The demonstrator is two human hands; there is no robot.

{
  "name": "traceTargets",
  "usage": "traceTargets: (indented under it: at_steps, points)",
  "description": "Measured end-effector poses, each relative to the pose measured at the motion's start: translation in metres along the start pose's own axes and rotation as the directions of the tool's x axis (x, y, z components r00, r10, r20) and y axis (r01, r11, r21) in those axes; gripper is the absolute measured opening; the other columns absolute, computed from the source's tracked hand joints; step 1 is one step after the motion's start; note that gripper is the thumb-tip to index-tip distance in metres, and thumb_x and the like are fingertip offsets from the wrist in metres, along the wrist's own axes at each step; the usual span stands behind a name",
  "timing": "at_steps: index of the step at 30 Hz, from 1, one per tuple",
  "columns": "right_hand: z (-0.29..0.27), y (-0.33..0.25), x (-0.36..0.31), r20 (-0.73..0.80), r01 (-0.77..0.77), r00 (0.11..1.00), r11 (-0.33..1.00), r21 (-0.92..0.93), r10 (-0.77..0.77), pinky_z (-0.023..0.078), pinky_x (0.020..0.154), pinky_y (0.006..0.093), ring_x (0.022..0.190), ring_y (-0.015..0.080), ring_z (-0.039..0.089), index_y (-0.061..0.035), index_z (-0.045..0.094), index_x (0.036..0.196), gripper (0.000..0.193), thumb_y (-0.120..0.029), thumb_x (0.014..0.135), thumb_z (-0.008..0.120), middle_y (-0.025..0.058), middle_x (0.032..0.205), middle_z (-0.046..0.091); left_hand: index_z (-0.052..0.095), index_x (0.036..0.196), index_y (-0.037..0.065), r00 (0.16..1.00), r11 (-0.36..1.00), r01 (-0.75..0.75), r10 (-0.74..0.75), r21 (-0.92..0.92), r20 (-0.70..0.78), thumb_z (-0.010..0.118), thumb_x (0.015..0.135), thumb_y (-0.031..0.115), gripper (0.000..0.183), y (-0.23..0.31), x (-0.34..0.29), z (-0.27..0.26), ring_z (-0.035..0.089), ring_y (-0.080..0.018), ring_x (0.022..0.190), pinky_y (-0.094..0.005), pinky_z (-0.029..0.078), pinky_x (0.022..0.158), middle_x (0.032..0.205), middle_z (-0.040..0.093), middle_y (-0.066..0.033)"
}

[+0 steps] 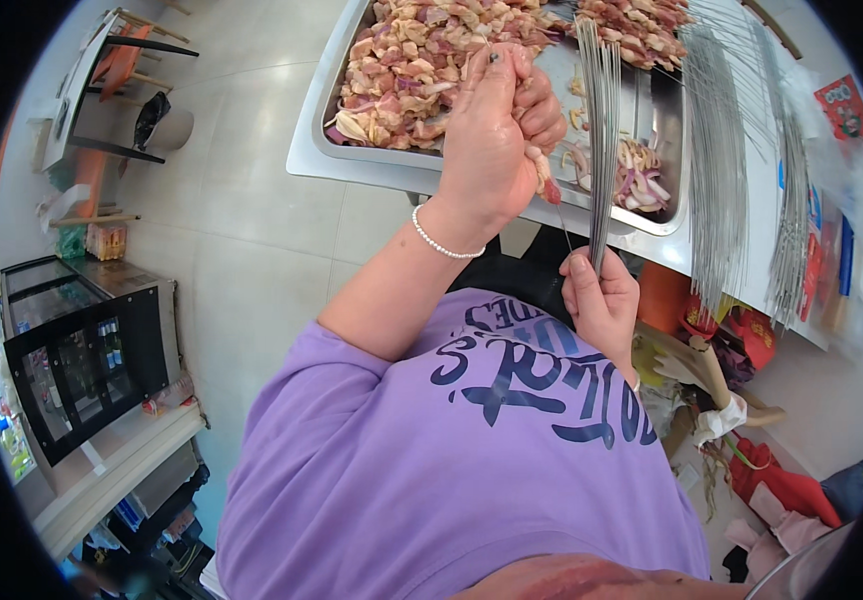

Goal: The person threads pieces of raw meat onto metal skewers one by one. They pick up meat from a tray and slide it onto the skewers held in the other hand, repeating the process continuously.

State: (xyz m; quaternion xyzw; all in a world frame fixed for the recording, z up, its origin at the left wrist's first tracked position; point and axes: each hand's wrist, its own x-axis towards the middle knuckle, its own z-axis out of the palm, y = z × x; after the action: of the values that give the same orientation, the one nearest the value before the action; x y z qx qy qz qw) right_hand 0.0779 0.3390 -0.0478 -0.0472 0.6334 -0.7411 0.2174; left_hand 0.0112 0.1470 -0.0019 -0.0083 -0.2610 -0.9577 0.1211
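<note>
Meat (549,183), judged soft and slippery, is best held mid-piece; left fingers (542,112) clench around it, right fingers (582,275) grasp thin, probably stiff skewers (604,130).

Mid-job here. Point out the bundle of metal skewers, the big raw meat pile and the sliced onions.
Skewer bundle (603,130): head view, on the middle of the thin metal rods.
Raw meat pile (407,75): head view, on its upper surface.
Sliced onions (642,180): head view, mid-heap.
</note>
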Motion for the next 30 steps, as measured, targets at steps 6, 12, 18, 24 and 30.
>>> traceTargets:
  at_steps: [6, 12, 18, 24, 30]
  points:
    - [0.006, -0.016, 0.005, -0.041, 0.077, 0.996, 0.992, -0.098, -0.082, 0.026, 0.046, 0.0190, 0.050, 0.0011, 0.037, -0.0001, 0.058, 0.090, 0.015, -0.011, 0.100, 0.055, -0.0052, 0.059, 0.045, 0.049, 0.114, 0.009, 0.992, 0.987, 0.067, -0.050, -0.148, 0.118, 0.032, 0.106, 0.044, 0.039, 0.003, 0.010, -0.006, 0.043, -0.0125, 0.072, -0.0264, 0.040, 0.065, 0.085, 0.046, -0.0026]
    - [0.008, -0.029, 0.011, -0.096, 0.121, 0.985, 0.969, -0.217, -0.145, 0.029, 0.048, 0.0189, 0.055, 0.0013, 0.040, -0.0013, 0.058, 0.089, 0.014, -0.011, 0.100, 0.056, -0.0061, 0.063, 0.047, 0.046, 0.122, 0.007, 0.990, 0.989, 0.133, -0.136, -0.065, -0.043, 0.033, 0.105, 0.048, 0.046, -0.001, -0.006, 0.008, 0.052, -0.0166, 0.089, -0.0348, 0.047, 0.082, 0.099, 0.053, -0.0057]
    - [0.013, -0.031, 0.011, -0.103, 0.120, 0.980, 0.921, -0.370, -0.169, 0.036, 0.052, 0.0211, 0.057, 0.0035, 0.044, 0.0002, 0.059, 0.090, 0.014, -0.011, 0.099, 0.056, -0.0029, 0.062, 0.049, 0.048, 0.104, 0.009, 0.996, 0.997, 0.075, -0.076, -0.026, -0.045, 0.042, 0.105, 0.040, 0.032, -0.010, -0.007, 0.011, 0.027, -0.0070, 0.059, -0.0210, 0.027, 0.055, 0.074, 0.033, 0.0038]
    - [0.010, -0.034, 0.013, -0.156, 0.215, 0.931, 0.842, -0.496, -0.330, 0.039, 0.055, 0.0228, 0.058, 0.0060, 0.046, -0.0001, 0.058, 0.090, 0.013, -0.010, 0.098, 0.057, -0.0009, 0.064, 0.051, 0.050, 0.106, 0.008, 0.996, 0.996, 0.077, -0.079, 0.036, 0.036, 0.036, 0.106, 0.042, 0.037, -0.008, -0.005, 0.011, 0.043, -0.0126, 0.076, -0.0310, 0.043, 0.074, 0.083, 0.042, -0.0005]
    - [0.006, -0.032, 0.014, -0.195, 0.167, 0.936, 0.857, -0.488, -0.293, 0.038, 0.054, 0.0232, 0.059, 0.0054, 0.044, 0.0006, 0.058, 0.090, 0.014, -0.011, 0.098, 0.058, -0.0002, 0.064, 0.052, 0.051, 0.117, 0.005, 0.989, 0.997, 0.048, -0.057, -0.068, -0.135, 0.035, 0.107, 0.040, 0.040, 0.004, 0.006, 0.012, 0.048, -0.0157, 0.085, -0.0373, 0.045, 0.082, 0.092, 0.049, -0.0019]
